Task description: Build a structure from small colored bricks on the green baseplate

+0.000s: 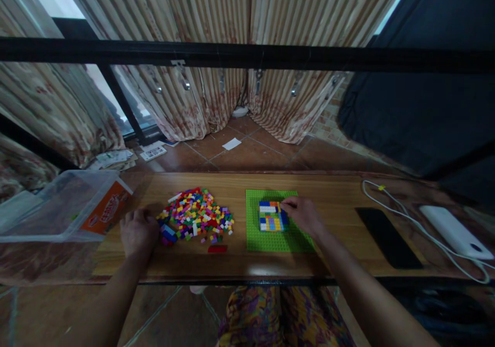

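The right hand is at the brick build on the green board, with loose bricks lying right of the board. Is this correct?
Not fully: the head view shows the loose bricks left of the green board. The right hand is at the brick build.

Legwear (pixel 251 316) blotched in purple, mustard yellow and dull red shows at the bottom centre of the frame, while the forearms (pixel 363 280) at lower left and lower right are bare.

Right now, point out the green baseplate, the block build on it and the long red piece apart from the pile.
Green baseplate (pixel 278 242): head view, bare studs near the front edge.
Block build (pixel 273 218): head view, middle of its top.
Long red piece (pixel 217 249): head view, its middle.
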Available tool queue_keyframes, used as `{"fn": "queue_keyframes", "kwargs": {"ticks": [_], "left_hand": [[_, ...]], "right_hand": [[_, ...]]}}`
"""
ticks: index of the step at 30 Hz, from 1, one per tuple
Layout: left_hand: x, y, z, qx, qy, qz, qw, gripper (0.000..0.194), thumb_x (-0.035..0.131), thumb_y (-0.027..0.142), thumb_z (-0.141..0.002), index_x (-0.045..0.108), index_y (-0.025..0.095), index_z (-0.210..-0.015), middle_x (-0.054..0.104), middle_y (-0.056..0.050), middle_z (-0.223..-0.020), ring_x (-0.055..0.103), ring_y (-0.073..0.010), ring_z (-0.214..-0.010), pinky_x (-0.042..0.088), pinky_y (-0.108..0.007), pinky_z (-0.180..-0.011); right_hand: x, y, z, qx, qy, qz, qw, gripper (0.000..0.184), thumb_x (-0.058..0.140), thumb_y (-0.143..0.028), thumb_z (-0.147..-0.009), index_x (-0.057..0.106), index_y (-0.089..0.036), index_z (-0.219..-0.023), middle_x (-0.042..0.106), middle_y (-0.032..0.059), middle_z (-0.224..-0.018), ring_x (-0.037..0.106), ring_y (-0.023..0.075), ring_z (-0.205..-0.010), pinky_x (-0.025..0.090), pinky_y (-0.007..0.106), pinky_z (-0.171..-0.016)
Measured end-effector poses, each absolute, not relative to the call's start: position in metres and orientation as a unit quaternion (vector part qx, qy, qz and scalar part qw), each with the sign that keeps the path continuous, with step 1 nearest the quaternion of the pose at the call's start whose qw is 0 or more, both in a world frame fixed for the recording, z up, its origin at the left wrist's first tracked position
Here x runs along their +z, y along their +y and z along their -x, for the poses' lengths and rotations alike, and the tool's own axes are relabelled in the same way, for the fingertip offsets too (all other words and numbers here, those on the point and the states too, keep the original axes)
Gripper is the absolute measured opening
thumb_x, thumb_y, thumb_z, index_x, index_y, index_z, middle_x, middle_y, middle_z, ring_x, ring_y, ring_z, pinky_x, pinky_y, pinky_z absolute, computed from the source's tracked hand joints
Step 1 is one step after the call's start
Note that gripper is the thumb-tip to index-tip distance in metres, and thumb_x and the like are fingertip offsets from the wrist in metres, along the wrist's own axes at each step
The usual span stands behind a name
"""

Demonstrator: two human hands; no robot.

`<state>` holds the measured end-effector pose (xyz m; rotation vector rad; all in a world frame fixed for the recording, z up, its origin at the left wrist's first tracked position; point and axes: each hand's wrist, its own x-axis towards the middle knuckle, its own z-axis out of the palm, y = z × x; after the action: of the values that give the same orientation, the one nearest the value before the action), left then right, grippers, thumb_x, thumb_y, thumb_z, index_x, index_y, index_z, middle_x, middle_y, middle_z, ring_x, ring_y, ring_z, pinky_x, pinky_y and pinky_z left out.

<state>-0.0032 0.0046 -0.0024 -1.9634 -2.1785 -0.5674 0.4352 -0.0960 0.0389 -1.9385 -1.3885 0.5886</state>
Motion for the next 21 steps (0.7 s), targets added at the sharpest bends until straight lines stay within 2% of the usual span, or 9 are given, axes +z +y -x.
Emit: {"fn": "queue_keyframes", "kwargs": {"ticks": [8, 11, 17, 21], "left_hand": [[-0.002, 0.003, 0.001, -0.193, -0.733, 0.648, 0.073, 0.031, 0.040, 0.022, -0.084, 0.064, 0.009, -0.100, 0.062, -0.021, -0.104, 0.055, -0.0345, -0.104, 0.044, -0.049, -0.090], [-0.001, 0.003, 0.001, -0.183, -0.735, 0.649, 0.072, 0.032, 0.040, 0.021, -0.084, 0.064, 0.008, -0.101, 0.062, -0.020, -0.103, 0.055, -0.0338, -0.105, 0.044, -0.048, -0.092], [-0.002, 0.003, 0.002, -0.183, -0.737, 0.648, 0.069, 0.034, 0.039, 0.022, -0.083, 0.064, 0.008, -0.101, 0.061, -0.021, -0.103, 0.053, -0.0344, -0.103, 0.043, -0.048, -0.091], [-0.002, 0.003, 0.001, -0.183, -0.742, 0.642, 0.067, 0.034, 0.039, 0.023, -0.084, 0.064, 0.008, -0.103, 0.060, -0.021, -0.106, 0.053, -0.0333, -0.103, 0.043, -0.046, -0.090]], "right_hand": [[0.037, -0.103, -0.437, 0.272, -0.489, 0.740, 0.373, 0.025, 0.054, -0.038, -0.079, 0.072, -0.020, -0.074, 0.070, 0.0022, -0.064, 0.062, 0.0158, -0.053, 0.044, 0.026, -0.051], [0.037, -0.103, -0.439, 0.271, -0.489, 0.741, 0.372, 0.025, 0.057, -0.039, -0.077, 0.072, -0.019, -0.073, 0.069, 0.0016, -0.061, 0.060, 0.0154, -0.051, 0.042, 0.026, -0.051], [0.025, -0.104, -0.442, 0.293, -0.474, 0.726, 0.403, 0.026, 0.064, -0.043, -0.071, 0.074, -0.019, -0.074, 0.072, 0.0026, -0.069, 0.062, 0.0174, -0.063, 0.045, 0.028, -0.060], [0.022, -0.104, -0.439, 0.330, -0.423, 0.722, 0.436, 0.030, 0.067, -0.046, -0.064, 0.073, -0.018, -0.073, 0.069, 0.0021, -0.064, 0.058, 0.0153, -0.057, 0.042, 0.027, -0.054]]}}
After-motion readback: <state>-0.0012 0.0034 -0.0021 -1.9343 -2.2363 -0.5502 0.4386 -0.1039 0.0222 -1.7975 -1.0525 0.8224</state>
